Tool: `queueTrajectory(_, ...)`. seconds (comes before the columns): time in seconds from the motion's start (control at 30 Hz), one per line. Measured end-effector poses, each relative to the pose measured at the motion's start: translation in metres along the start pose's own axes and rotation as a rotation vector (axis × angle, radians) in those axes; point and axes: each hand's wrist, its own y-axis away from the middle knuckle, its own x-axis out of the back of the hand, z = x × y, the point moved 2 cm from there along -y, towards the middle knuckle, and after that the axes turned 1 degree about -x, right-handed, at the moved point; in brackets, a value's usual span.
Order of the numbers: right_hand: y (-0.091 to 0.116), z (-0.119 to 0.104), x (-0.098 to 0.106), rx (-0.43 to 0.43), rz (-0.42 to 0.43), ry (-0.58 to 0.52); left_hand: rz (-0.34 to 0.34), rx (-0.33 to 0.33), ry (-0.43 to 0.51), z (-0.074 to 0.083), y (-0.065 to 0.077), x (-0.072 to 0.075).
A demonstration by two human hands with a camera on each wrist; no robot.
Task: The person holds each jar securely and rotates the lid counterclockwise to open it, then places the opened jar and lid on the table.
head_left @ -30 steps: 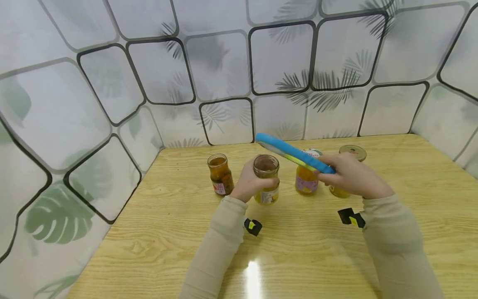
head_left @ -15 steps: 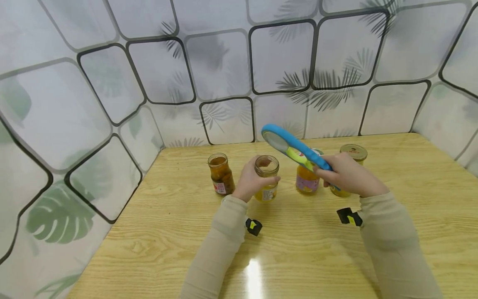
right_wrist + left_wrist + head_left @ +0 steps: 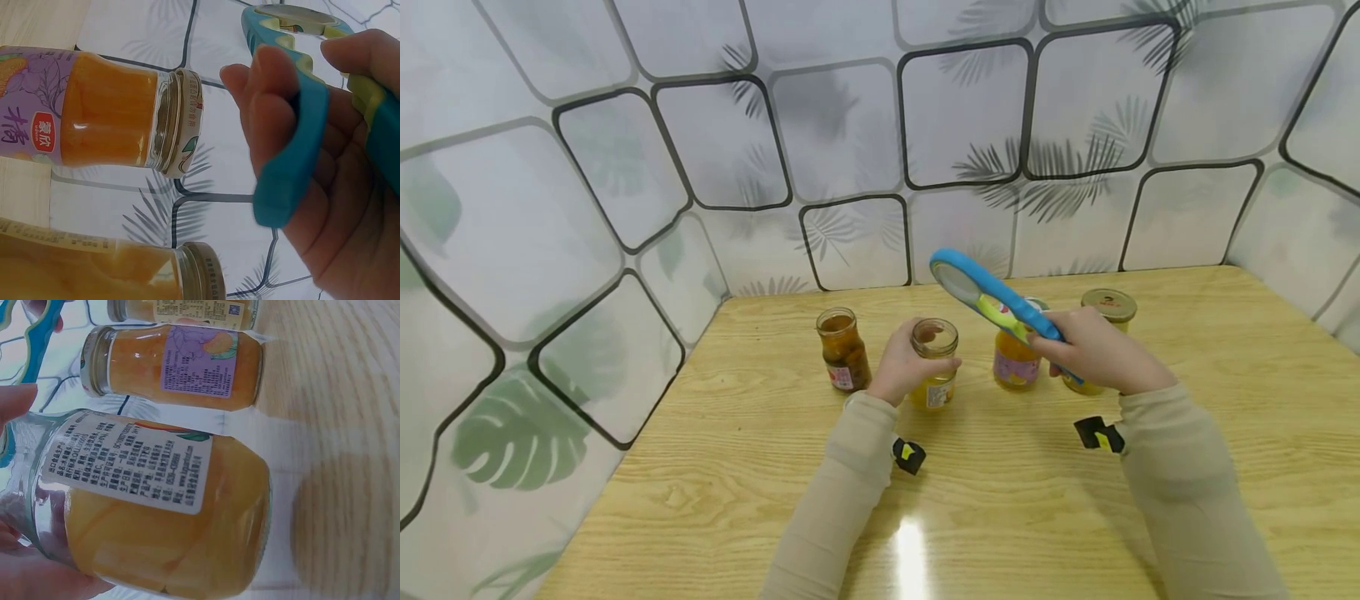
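My left hand point(image 3: 912, 362) grips an uncapped glass jar point(image 3: 162, 506) of yellow fruit round its upper part, thumb in front. Its base is close to the table; I cannot tell whether they touch. My right hand point(image 3: 1097, 350) holds a blue and green jar opener point(image 3: 1000, 296) by its handles, raised above the jars. A round metal lid point(image 3: 300, 15) sits in the opener's ring. Behind the opener stands a capped jar with a purple label point(image 3: 200, 365), and right of it another capped jar point(image 3: 1108, 306), partly hidden by my right hand.
An uncapped jar of brown contents point(image 3: 844, 354) stands left of my left hand. The wooden table point(image 3: 737, 500) meets patterned walls point(image 3: 850, 167) at the back and sides. Wrist cameras point(image 3: 909, 456) hang beneath both forearms.
The opener has turned and risen slightly, so the lid's face now shows in its ring. The left hand's jar has shifted a little and stays in its grip.
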Motion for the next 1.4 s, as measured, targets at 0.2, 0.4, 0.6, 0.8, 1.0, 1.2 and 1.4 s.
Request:
queueTrajectory(0.2,0.0,0.002,0.0,-0.01,-0.006,-0.002,-0.003,0.012,0.011,-0.003,-0.002,-0.001)
queueTrajectory(0.4,-0.001,0.003,0.0,-0.02,-0.013,0.007,-0.012,0.031,0.008,-0.033,-0.018,-0.005)
queueTrajectory(0.6,0.0,0.004,0.0,-0.027,-0.019,0.007,-0.012,0.03,0.006,-0.045,-0.022,-0.007)
queueTrajectory(0.8,-0.001,0.005,0.0,-0.025,-0.016,0.01,-0.01,0.03,0.002,-0.043,-0.021,-0.007)
queueTrajectory(1.0,-0.001,0.005,0.0,-0.027,-0.014,0.011,-0.003,0.043,-0.005,-0.043,-0.021,-0.006)
queueTrajectory(1.2,0.0,0.005,0.0,-0.032,-0.015,0.01,-0.001,0.054,0.0,-0.045,-0.022,-0.004)
queueTrajectory(1.4,0.0,0.005,0.0,-0.041,-0.022,0.007,-0.01,0.063,0.013,-0.047,-0.023,-0.002)
